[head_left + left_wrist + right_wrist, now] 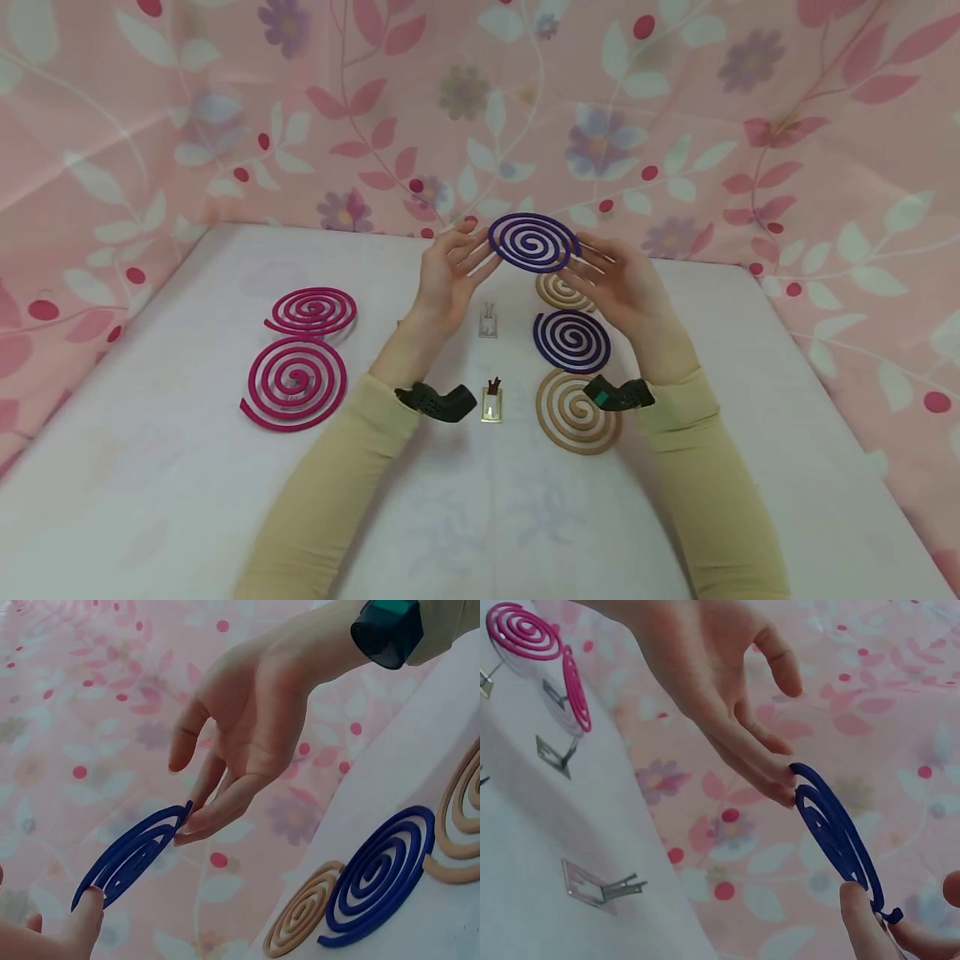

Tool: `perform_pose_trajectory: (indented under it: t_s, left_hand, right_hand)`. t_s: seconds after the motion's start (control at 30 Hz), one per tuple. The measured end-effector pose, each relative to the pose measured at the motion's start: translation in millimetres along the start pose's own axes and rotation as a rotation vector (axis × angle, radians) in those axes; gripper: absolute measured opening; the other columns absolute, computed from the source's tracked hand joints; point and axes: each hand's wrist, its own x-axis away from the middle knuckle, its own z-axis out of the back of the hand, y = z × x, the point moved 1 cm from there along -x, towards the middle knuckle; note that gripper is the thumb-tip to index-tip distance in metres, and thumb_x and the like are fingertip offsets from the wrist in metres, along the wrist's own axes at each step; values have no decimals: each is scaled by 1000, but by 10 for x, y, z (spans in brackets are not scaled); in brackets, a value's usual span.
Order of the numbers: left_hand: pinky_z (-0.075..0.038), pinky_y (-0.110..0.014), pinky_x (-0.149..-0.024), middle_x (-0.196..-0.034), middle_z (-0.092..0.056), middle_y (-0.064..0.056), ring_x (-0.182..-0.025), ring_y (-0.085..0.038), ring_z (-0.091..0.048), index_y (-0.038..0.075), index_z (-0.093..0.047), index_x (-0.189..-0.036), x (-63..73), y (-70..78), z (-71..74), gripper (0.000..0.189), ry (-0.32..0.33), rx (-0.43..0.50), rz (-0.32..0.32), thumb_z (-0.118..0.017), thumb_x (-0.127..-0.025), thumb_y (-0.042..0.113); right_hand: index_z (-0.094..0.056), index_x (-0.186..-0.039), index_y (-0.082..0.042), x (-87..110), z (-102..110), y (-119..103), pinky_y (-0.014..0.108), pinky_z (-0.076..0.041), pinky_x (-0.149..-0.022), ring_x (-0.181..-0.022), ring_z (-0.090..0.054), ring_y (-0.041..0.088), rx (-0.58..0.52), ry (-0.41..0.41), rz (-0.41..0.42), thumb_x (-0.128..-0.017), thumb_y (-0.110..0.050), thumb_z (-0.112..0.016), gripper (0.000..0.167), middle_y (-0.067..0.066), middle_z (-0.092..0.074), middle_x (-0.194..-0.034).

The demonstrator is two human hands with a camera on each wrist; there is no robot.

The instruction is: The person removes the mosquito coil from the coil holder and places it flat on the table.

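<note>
A dark blue mosquito coil (530, 242) is held up in the air above the back of the table, between my two hands. My left hand (450, 271) supports its left edge on the fingertips, with the thumb apart from the coil. On the other side my right hand (618, 279) touches the coil's edge with nearly straight fingers, its thumb also held away. Seen from the left wrist, the lifted coil (133, 855) is tilted. In the right wrist view the coil (836, 829) appears nearly edge-on, spanning the fingertips of both hands.
Two pink coils (296, 383) are at left, the rear pink coil (315, 310) raised. At right lie a tan coil (579, 412), a blue coil (572, 342) and another tan coil (558, 292). A silver metal stand (488, 322) and a gold stand (492, 406) sit mid-table.
</note>
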Motion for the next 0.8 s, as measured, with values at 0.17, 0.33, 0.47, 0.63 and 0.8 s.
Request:
perform_pose_trajectory:
  t_s: [0.17, 0.33, 0.47, 0.63, 0.8]
  left_hand:
    - [-46, -48, -109, -144, -52, -24, -130, -39, -55, -2, -39, -139, -64, -176, -202, 48, -7, 83, -4, -46, -94, 15]
    - [-45, -49, -110, -144, -51, -24, -131, -39, -53, 0, -45, -130, -128, -355, -374, 38, 10, 153, 14, -46, -94, 13]
    - [-45, -48, -110, -144, -51, -22, -130, -37, -53, 6, -49, -120, -165, -508, -500, 27, 17, 173, 19, -45, -93, 12]
    - [-44, -47, -111, -144, -52, -22, -131, -36, -53, 3, -49, -128, -210, -692, -658, 34, 13, 174, -20, -45, -95, 13]
    - [-45, -50, -110, -143, -51, -24, -130, -39, -53, -3, -45, -133, -248, -878, -811, 40, 9, 173, -50, -44, -96, 11]
  right_hand:
    - [-64, -119, -3, 49, 183, -177, 36, -56, -92, -119, -53, 26, 67, -10, 45, -104, -13, -48, 24, 10, -56, -121]
    - [-65, -122, -3, 70, 366, -323, 35, -58, -91, -119, -54, 28, 136, 17, 82, -104, -16, -49, 27, 10, -57, -124]
    - [-64, -125, -3, 76, 477, -414, 35, -58, -91, -118, -54, 28, 183, 49, 113, -104, -18, -51, 29, 9, -59, -123]
    - [-71, -117, -4, 102, 589, -517, 36, -59, -90, -112, -58, 26, 193, 86, 141, -102, -18, -56, 25, 8, -62, -119]
    - [-69, -115, -6, 139, 728, -612, 36, -60, -88, -109, -62, 24, 151, 136, 142, -99, -19, -62, 22, 8, -61, -120]
